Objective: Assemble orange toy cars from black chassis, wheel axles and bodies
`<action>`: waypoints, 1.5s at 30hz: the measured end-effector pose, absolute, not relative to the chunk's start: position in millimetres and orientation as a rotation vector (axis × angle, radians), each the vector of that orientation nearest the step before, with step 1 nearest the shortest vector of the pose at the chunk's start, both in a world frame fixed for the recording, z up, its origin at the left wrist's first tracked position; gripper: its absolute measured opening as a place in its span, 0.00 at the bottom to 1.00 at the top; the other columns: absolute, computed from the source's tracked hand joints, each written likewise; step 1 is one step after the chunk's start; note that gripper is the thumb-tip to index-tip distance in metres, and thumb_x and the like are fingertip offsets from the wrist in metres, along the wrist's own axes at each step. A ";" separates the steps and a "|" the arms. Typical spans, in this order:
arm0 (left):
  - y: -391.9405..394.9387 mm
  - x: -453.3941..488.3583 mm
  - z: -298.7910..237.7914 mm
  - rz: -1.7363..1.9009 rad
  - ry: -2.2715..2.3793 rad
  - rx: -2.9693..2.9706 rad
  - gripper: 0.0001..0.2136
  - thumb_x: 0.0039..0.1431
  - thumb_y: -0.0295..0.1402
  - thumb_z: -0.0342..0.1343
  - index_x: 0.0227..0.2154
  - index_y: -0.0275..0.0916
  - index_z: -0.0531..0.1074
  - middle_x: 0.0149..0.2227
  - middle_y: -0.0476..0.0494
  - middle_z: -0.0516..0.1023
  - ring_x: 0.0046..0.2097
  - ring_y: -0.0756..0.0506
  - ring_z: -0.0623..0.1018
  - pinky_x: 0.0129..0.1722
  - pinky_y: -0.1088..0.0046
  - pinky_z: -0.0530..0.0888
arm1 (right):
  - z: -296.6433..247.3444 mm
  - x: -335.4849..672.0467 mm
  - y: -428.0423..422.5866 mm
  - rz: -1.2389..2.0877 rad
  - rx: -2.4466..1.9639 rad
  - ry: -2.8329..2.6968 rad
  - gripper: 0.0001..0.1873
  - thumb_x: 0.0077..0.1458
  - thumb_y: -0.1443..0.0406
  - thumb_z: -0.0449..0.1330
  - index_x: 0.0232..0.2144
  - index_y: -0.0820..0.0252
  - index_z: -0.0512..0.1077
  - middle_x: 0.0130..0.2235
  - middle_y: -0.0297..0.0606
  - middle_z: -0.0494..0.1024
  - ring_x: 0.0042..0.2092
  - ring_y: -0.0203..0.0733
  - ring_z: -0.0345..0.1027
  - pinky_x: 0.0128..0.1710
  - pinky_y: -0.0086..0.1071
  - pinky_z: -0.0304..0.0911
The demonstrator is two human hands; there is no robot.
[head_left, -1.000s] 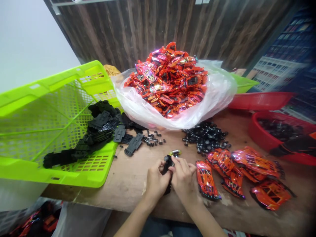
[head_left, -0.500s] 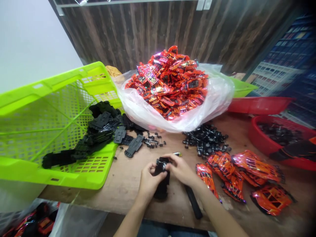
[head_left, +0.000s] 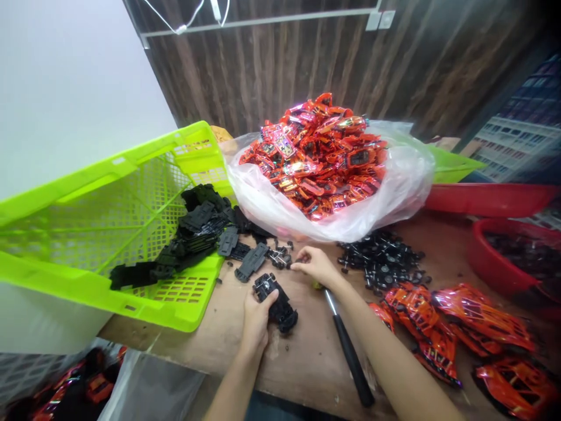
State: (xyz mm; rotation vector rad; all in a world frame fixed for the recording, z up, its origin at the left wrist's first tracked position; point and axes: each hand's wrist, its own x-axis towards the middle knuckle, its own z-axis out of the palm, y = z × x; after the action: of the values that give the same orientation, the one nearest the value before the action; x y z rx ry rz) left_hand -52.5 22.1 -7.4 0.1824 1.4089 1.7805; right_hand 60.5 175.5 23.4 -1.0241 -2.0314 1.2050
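A pale wall (head_left: 83, 76) stands beside dark streaked paneling (head_left: 272, 73) bearing 2 white wall plates (head_left: 374, 21).

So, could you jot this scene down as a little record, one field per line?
Left hand: holds a black car base
Right hand: at the small axles; whether it grips one is unclear
Black-handled tool: lies on the table beside the right forearm
Green basket: more black bases inside
Plastic bag: heaped with shiny orange car shells
Table, right side: black wheels, more orange shells
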 end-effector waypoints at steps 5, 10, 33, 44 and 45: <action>29.4 -47.7 -12.6 1.864 1.441 0.198 0.23 0.35 0.31 0.69 0.37 0.37 0.69 0.35 0.46 0.77 0.35 0.48 0.78 0.38 0.73 0.74 | 31.2 66.7 166.3 1.363 -1.009 -1.925 0.19 0.45 0.51 0.60 0.22 0.62 0.68 0.21 0.36 0.75 0.24 0.37 0.68 0.25 0.30 0.63; 34.2 -42.9 -12.9 2.002 1.428 0.184 0.23 0.38 0.33 0.69 0.39 0.37 0.68 0.36 0.45 0.77 0.36 0.47 0.78 0.38 0.72 0.74 | 38.2 72.8 107.9 1.180 -1.002 -1.969 0.08 0.45 0.62 0.63 0.21 0.59 0.69 0.30 0.35 0.74 0.35 0.41 0.68 0.38 0.36 0.63; 47.8 -25.3 -10.3 1.856 1.062 -0.035 0.21 0.36 0.28 0.70 0.36 0.35 0.70 0.32 0.44 0.79 0.32 0.45 0.79 0.32 0.70 0.77 | 109.8 57.7 233.4 0.352 -1.268 -2.066 0.12 0.58 0.70 0.47 0.42 0.62 0.67 0.44 0.45 0.73 0.47 0.43 0.65 0.47 0.35 0.59; 44.0 -31.6 -26.5 1.876 1.120 0.015 0.26 0.34 0.33 0.71 0.39 0.36 0.69 0.32 0.45 0.78 0.32 0.44 0.80 0.33 0.69 0.76 | 174.8 49.7 290.2 0.271 -1.411 -2.209 0.16 0.57 0.62 0.46 0.33 0.63 0.72 0.33 0.45 0.76 0.34 0.40 0.66 0.33 0.29 0.54; 42.6 -34.7 -25.2 1.881 1.143 0.027 0.26 0.34 0.33 0.71 0.39 0.37 0.69 0.33 0.45 0.78 0.32 0.44 0.79 0.33 0.69 0.76 | 176.7 60.4 279.4 0.277 -1.395 -2.248 0.18 0.58 0.62 0.44 0.30 0.63 0.72 0.31 0.44 0.75 0.33 0.40 0.65 0.32 0.29 0.53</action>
State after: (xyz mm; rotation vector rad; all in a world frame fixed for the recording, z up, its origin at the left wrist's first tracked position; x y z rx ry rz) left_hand -34.7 42.6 -25.2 0.0268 1.1426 1.8813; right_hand 60.4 279.4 176.7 -1.3954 -2.2483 0.2772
